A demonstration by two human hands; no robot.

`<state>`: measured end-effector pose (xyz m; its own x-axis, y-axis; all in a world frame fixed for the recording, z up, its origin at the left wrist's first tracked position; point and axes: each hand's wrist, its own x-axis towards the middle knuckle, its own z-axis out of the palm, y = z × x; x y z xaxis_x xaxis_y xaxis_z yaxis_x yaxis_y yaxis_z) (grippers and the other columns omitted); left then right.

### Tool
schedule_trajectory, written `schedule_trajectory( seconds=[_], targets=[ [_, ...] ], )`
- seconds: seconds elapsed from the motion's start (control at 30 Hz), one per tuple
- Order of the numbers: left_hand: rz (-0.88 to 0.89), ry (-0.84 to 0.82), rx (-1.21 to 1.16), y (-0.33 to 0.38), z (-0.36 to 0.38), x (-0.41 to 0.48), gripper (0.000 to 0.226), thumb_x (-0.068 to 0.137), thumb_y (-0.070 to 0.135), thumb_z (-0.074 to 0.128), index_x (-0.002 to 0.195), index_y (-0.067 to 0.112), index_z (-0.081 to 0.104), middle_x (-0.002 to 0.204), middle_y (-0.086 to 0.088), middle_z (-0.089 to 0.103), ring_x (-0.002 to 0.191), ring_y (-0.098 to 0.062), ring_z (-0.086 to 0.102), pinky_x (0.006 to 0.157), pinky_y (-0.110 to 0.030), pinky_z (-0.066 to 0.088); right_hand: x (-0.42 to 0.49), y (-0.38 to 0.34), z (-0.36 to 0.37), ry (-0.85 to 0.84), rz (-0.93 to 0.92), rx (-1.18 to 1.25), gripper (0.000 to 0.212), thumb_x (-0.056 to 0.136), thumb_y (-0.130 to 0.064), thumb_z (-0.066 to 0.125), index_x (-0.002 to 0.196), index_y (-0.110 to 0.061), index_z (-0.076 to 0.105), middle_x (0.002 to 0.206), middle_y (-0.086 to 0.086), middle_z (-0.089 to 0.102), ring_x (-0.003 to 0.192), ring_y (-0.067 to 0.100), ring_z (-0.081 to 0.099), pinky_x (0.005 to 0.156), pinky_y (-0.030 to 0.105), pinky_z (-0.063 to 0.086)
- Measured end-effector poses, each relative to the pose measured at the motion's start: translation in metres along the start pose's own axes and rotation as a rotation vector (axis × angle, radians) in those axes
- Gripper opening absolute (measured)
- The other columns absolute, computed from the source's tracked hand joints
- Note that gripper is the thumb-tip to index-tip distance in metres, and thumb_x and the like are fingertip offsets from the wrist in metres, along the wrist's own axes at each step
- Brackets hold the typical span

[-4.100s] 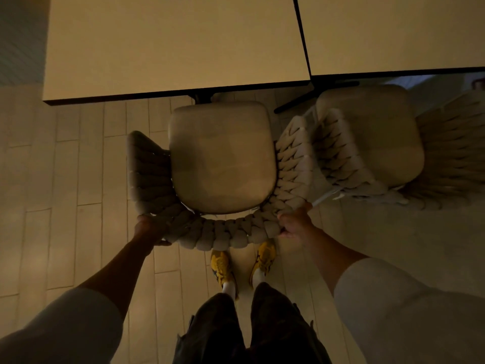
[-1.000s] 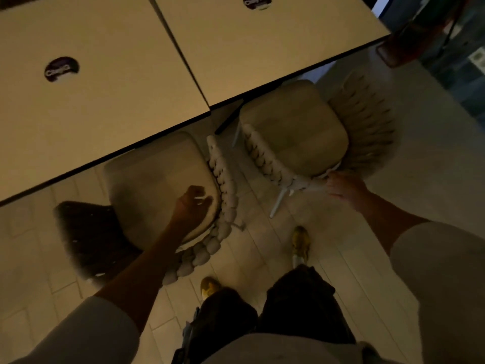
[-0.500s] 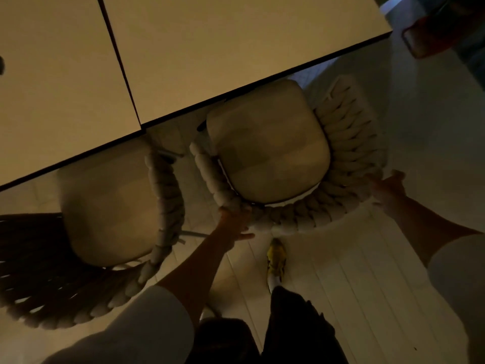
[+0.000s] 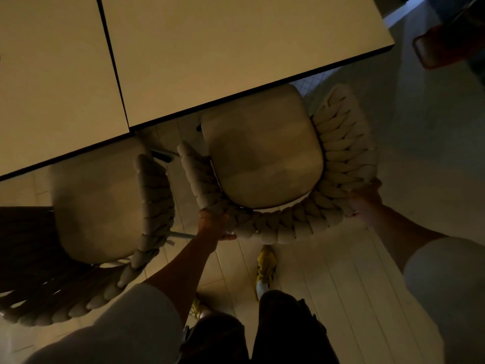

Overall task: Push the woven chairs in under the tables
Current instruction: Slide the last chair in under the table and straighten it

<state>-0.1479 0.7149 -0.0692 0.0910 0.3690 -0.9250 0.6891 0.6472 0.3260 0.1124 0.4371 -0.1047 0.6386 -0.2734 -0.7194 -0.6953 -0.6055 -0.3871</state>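
- Head view, starting at the left: the left chair (image 4: 99, 206) has the front of its seat under the left table (image 4: 52, 74), with its woven back towards the person and deep in shadow
- Left hand (image 4: 214, 224) is curled round the woven rim at the near-left corner of the right chair (image 4: 262, 153)
- Right chair stands just beside the left one, with a gap between them; only the front edge of its seat is under the right table (image 4: 236, 48), and most of the seat is out in the open
- Its open front points away from the person, at the table edge; its front-to-back line looks close to square to that edge, perhaps turned a touch
- Right hand (image 4: 366, 199) grips the rim at the near-right corner
- To my eye the push wants both hands driving evenly along that front-to-back line, steady and not too quick, so the chair slides straight in and the weave on its near side stays off the left chair
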Motion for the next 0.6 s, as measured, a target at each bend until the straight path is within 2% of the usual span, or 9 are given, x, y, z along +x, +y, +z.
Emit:
schedule_trajectory(
  seconds=[0.07,0.17,0.3,0.37,0.43,0.5,0.53,0.6],
  targets=[
    [0.0,-0.004,0.009,0.003,0.001,0.003,0.035,0.103,0.012,0.061,0.132,0.021,0.042,0.117,-0.014,0.057,0.086,-0.038,0.068,0.037,-0.033,0.054,0.001,-0.004,0.001,0.015,-0.013,-0.052,0.081,0.096,-0.021,0.074,0.155,-0.033,0.021,0.148,0.024,0.046,0.125,0.049,0.055,0.084,0.073,0.057],
    [-0.045,-0.009,-0.036,0.007,0.001,0.001,0.036,0.105,0.012,0.058,0.134,0.023,0.04,0.122,-0.015,0.054,0.086,-0.038,0.064,0.035,-0.034,0.053,0.001,-0.006,0.002,0.054,-0.041,-0.115,0.075,0.099,-0.022,0.071,0.155,-0.03,0.023,0.148,0.026,0.047,0.125,0.05,0.056,0.085,0.069,0.058],
    [0.023,-0.039,0.016,0.004,-0.001,0.005,0.054,0.101,0.004,0.061,0.147,0.017,0.035,0.139,-0.022,0.049,0.095,-0.04,0.063,0.038,-0.036,0.056,0.006,0.004,-0.001,-0.036,-0.097,-0.178,0.069,0.103,-0.012,0.059,0.16,-0.016,0.021,0.154,0.027,0.04,0.129,0.05,0.055,0.094,0.06,0.057],
    [0.023,-0.058,0.035,0.001,-0.003,0.005,0.052,0.1,0.003,0.062,0.144,0.013,0.038,0.136,-0.024,0.051,0.087,-0.036,0.064,0.039,-0.035,0.057,0.002,0.001,-0.001,-0.002,-0.082,-0.223,0.067,0.104,-0.016,0.06,0.159,-0.018,0.022,0.153,0.024,0.042,0.13,0.048,0.055,0.096,0.058,0.056],
    [0.008,-0.073,-0.007,0.0,-0.005,0.004,0.037,0.101,0.003,0.061,0.13,0.014,0.041,0.119,-0.02,0.058,0.077,-0.031,0.062,0.038,-0.034,0.057,-0.002,0.0,0.001,0.024,-0.06,-0.165,0.072,0.103,-0.017,0.064,0.159,-0.023,0.02,0.151,0.024,0.045,0.127,0.049,0.057,0.094,0.062,0.057],
    [0.007,-0.078,-0.037,-0.002,-0.009,0.003,0.034,0.101,0.004,0.061,0.125,0.017,0.04,0.103,-0.012,0.055,0.077,-0.029,0.062,0.041,-0.034,0.058,-0.002,0.001,0.001,0.029,-0.015,-0.103,0.075,0.101,-0.019,0.067,0.158,-0.03,0.02,0.151,0.024,0.045,0.126,0.05,0.057,0.09,0.067,0.058],
    [0.032,-0.067,-0.022,-0.004,-0.009,0.005,0.036,0.1,0.006,0.062,0.128,0.016,0.04,0.105,-0.012,0.056,0.082,-0.03,0.064,0.045,-0.035,0.06,0.0,0.003,0.0,0.041,0.01,-0.096,0.077,0.1,-0.022,0.07,0.156,-0.035,0.02,0.151,0.023,0.046,0.126,0.049,0.057,0.09,0.068,0.057],
    [0.098,-0.048,0.08,-0.008,-0.012,0.007,0.047,0.099,0.014,0.066,0.138,0.009,0.041,0.123,-0.017,0.059,0.097,-0.032,0.069,0.053,-0.035,0.063,0.002,0.006,-0.001,0.031,0.022,-0.104,0.078,0.099,-0.024,0.069,0.156,-0.037,0.018,0.151,0.021,0.047,0.126,0.046,0.057,0.093,0.067,0.057]
  ],
)
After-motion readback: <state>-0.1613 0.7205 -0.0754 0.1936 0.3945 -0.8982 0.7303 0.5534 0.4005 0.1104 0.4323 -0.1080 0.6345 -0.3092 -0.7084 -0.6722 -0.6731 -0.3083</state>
